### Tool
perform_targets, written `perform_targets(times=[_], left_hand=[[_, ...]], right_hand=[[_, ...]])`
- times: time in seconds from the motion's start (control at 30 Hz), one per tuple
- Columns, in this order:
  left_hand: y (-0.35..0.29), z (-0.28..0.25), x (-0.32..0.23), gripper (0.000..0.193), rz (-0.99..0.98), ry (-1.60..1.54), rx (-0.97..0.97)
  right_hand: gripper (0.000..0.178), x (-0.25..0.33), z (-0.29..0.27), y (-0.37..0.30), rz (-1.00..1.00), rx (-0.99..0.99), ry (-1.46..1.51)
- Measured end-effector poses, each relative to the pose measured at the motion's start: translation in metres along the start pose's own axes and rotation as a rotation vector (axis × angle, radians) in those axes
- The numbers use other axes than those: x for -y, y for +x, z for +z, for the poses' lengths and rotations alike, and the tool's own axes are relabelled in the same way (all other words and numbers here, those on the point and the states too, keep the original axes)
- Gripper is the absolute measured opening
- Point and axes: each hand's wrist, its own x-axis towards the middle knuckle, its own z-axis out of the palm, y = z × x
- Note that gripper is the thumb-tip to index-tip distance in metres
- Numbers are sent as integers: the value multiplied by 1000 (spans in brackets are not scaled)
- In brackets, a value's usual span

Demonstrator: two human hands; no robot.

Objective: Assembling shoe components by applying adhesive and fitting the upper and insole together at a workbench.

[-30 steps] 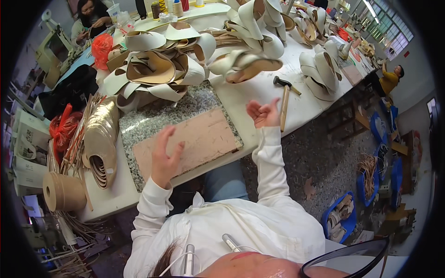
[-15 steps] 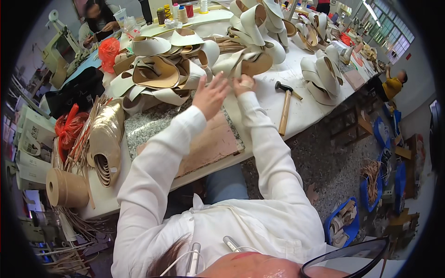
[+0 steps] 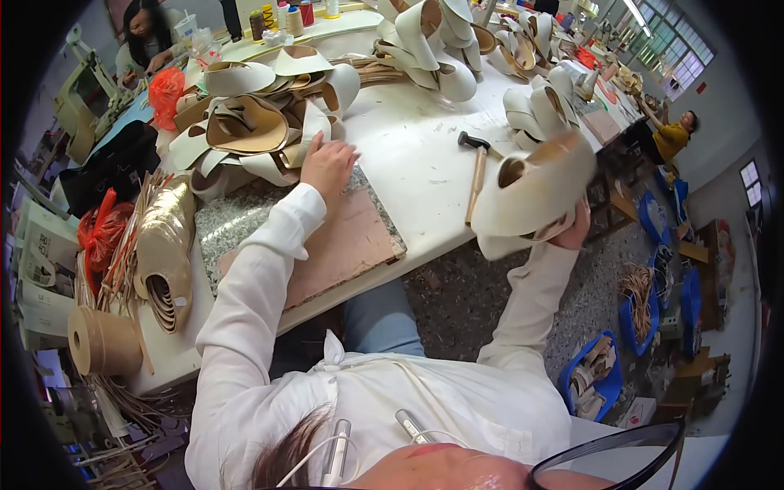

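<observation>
My right hand (image 3: 572,228) grips a white shoe upper (image 3: 531,192) with tan lining and holds it up at the right, beyond the front edge of the table. Motion blurs this piece a little. My left hand (image 3: 329,166) hovers by the far end of a granite slab (image 3: 214,237) topped with a pinkish board (image 3: 343,245); its fingers are stretched and hold nothing. Close behind it lies a heap of white and tan shoe uppers (image 3: 249,126). A hammer (image 3: 477,175) with a wooden handle rests on the table between my hands.
Another stack of uppers (image 3: 523,114) stands at the table's right side. Left of the slab lie a wrapped tan roll (image 3: 163,253), a cardboard-coloured spool (image 3: 102,341) and red plastic bags (image 3: 106,233). Blue bins (image 3: 600,380) stand on the floor at right. A co-worker (image 3: 147,41) sits at far left.
My right hand has lifted the shoe upper from the table's middle and brought it right and nearer. My left hand has drawn back toward the slab. The view has shifted slightly.
</observation>
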Motion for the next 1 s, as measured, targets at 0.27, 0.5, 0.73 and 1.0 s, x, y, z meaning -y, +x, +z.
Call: perform_targets(times=[0.27, 0.5, 0.73, 1.0], left_hand=[[-33, -98, -124, 33, -414, -1635, 273], [-135, -129, -66, 24, -813, -2106, -178], [-247, -154, 0, 29, -852, -1957, -430], [-246, -168, -37, 26, -824, -2015, -430]], right_hand=[[13, -25, 78, -50, -24, 284, -560], [20, -50, 11, 39, 200, 169, -385], [24, -59, 43, 123, -31, 161, -543], [36, -168, 126, -12, -690, 881, -1304]])
